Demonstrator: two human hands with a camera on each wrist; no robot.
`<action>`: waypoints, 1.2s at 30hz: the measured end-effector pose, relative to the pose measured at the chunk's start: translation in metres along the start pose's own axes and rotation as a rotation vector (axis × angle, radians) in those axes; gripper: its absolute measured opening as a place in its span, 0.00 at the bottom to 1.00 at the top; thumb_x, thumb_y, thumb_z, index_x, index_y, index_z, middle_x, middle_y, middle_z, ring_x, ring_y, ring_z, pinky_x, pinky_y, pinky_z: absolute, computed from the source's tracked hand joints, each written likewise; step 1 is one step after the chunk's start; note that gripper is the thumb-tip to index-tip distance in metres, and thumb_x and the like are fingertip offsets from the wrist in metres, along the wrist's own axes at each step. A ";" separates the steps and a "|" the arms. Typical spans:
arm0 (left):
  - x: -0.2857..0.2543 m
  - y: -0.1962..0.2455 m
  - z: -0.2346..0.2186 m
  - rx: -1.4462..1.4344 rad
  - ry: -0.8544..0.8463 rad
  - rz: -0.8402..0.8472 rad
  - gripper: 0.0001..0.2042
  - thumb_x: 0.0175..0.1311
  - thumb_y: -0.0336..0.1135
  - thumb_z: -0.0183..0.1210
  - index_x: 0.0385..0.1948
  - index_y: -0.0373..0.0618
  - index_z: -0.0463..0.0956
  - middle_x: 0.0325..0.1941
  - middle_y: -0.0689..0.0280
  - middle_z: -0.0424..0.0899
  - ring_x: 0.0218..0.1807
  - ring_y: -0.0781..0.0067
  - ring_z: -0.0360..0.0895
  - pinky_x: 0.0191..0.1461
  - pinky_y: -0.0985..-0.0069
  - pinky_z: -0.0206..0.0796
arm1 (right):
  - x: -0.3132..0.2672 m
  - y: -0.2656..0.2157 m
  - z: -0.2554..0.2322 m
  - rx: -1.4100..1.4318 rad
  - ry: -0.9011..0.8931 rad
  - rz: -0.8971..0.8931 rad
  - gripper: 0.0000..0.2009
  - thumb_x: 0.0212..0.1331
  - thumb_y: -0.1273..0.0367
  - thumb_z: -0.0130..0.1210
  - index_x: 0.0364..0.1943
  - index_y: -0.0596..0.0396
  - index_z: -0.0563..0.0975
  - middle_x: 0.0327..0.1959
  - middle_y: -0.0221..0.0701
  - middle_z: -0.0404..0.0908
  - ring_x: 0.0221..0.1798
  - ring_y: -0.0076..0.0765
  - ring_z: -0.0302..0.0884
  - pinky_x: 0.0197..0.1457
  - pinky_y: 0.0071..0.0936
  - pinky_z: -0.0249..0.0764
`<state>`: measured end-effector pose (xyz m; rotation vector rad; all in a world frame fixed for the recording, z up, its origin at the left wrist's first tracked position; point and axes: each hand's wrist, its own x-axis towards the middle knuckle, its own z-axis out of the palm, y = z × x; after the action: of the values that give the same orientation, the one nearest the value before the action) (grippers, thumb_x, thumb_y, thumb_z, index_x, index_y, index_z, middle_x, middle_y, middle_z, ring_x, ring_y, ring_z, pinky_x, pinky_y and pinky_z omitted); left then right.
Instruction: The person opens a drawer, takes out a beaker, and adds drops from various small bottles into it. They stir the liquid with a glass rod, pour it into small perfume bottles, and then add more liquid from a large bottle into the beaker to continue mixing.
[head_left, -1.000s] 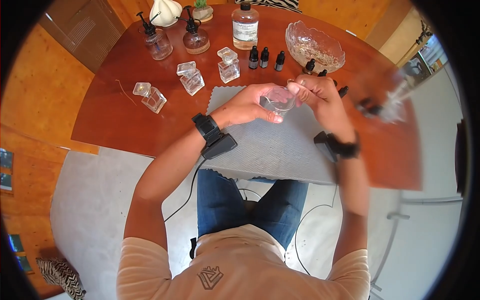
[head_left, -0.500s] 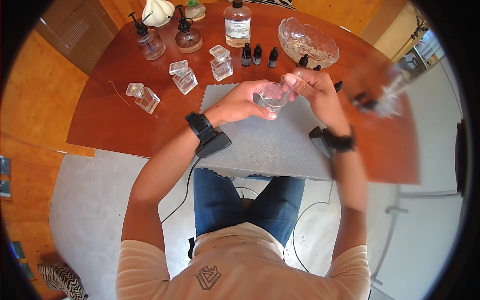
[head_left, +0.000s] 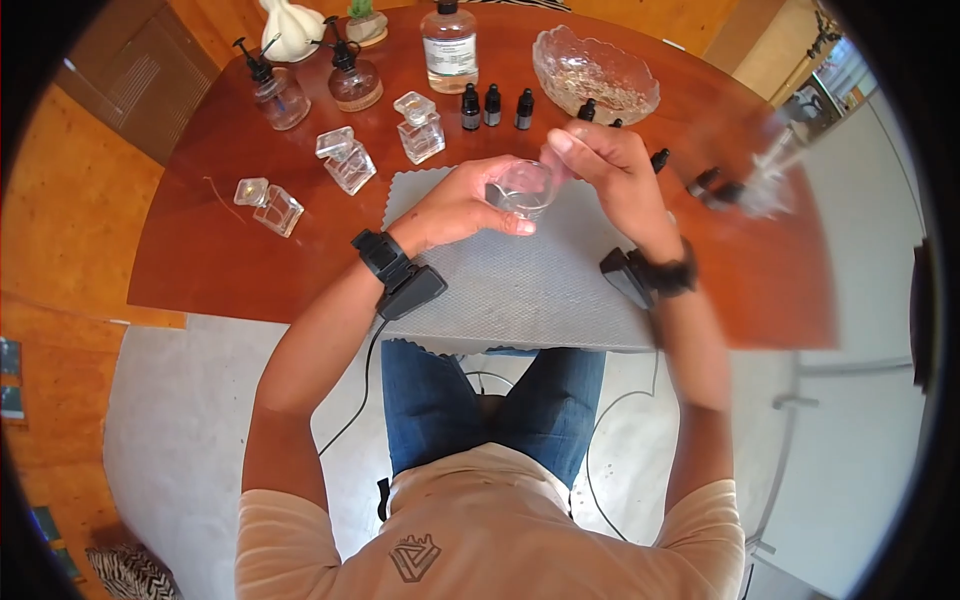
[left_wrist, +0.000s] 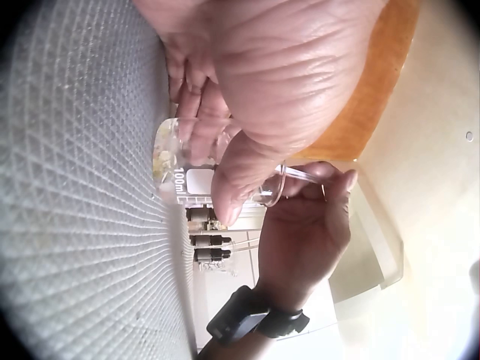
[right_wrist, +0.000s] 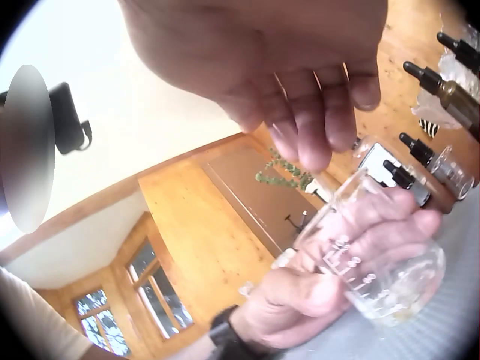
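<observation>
My left hand (head_left: pixel 462 208) grips a clear glass beaker (left_wrist: pixel 196 161) marked 100ml, thumb on the near side and fingers round the far side. A few small pale yellowish bits lie at the beaker's bottom. The beaker is held over the grey textured mat (head_left: pixel 500 290), its mouth tipped toward my right hand (head_left: pixel 618 185). That hand pinches a thin clear rod (left_wrist: pixel 304 175), which runs from the beaker's mouth to the thumb and fingers in the left wrist view. In the right wrist view the right fingers hang above the beaker's rim.
Three square glass bottles (head_left: pixel 345 165) stand at the left. Behind are two pump bottles (head_left: pixel 355 85), a large labelled bottle (head_left: pixel 450 55) and several black dropper bottles (head_left: pixel 524 110). A scalloped glass bowl (head_left: pixel 600 75) holds dried bits. Blurred items (head_left: pixel 765 190) stand at right.
The head view has shifted, so the table's things appear further left. My right fingertips have risen slightly from the beaker's rim; the left hand keeps its hold.
</observation>
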<state>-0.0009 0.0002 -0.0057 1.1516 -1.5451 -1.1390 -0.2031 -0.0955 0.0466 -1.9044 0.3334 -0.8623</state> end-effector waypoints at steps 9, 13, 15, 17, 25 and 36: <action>0.002 0.004 0.003 -0.027 -0.014 -0.016 0.30 0.53 0.30 0.75 0.60 0.38 0.76 0.59 0.64 0.84 0.64 0.72 0.77 0.70 0.71 0.65 | 0.002 0.003 -0.010 -0.155 -0.052 -0.011 0.18 0.75 0.63 0.56 0.29 0.64 0.81 0.23 0.28 0.79 0.29 0.22 0.73 0.36 0.26 0.69; 0.004 0.003 0.003 -0.014 -0.009 -0.046 0.31 0.53 0.31 0.76 0.61 0.38 0.75 0.61 0.62 0.83 0.65 0.70 0.76 0.72 0.69 0.63 | 0.000 0.002 -0.007 0.012 -0.062 -0.014 0.20 0.75 0.60 0.57 0.28 0.63 0.81 0.21 0.28 0.78 0.27 0.22 0.72 0.34 0.26 0.68; 0.004 0.006 0.005 0.030 -0.021 -0.037 0.32 0.53 0.33 0.76 0.62 0.38 0.75 0.62 0.61 0.83 0.66 0.69 0.76 0.73 0.68 0.63 | 0.002 0.007 -0.008 0.045 -0.099 -0.030 0.21 0.75 0.59 0.57 0.29 0.63 0.81 0.21 0.29 0.77 0.26 0.23 0.71 0.34 0.27 0.68; 0.003 0.010 0.009 0.017 -0.002 -0.058 0.32 0.52 0.34 0.76 0.62 0.38 0.75 0.62 0.60 0.82 0.67 0.67 0.75 0.73 0.67 0.63 | 0.001 0.009 -0.008 -0.027 -0.065 -0.054 0.21 0.75 0.58 0.57 0.29 0.63 0.81 0.20 0.30 0.76 0.26 0.24 0.70 0.33 0.28 0.68; 0.002 0.007 0.008 0.043 0.020 -0.080 0.31 0.52 0.31 0.76 0.61 0.37 0.76 0.62 0.60 0.82 0.64 0.67 0.76 0.72 0.68 0.64 | 0.005 0.016 -0.006 -0.050 -0.092 -0.096 0.20 0.75 0.59 0.57 0.27 0.62 0.79 0.19 0.30 0.74 0.25 0.24 0.65 0.32 0.29 0.66; 0.002 0.008 0.009 0.030 0.008 -0.101 0.33 0.54 0.32 0.74 0.63 0.38 0.71 0.59 0.63 0.80 0.63 0.70 0.76 0.70 0.71 0.65 | 0.002 0.015 -0.003 -0.127 0.001 -0.083 0.21 0.75 0.59 0.57 0.28 0.63 0.79 0.19 0.32 0.73 0.24 0.25 0.64 0.31 0.30 0.66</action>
<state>-0.0116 0.0007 0.0004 1.2647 -1.5172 -1.1799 -0.2018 -0.1060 0.0354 -2.0471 0.3180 -0.9162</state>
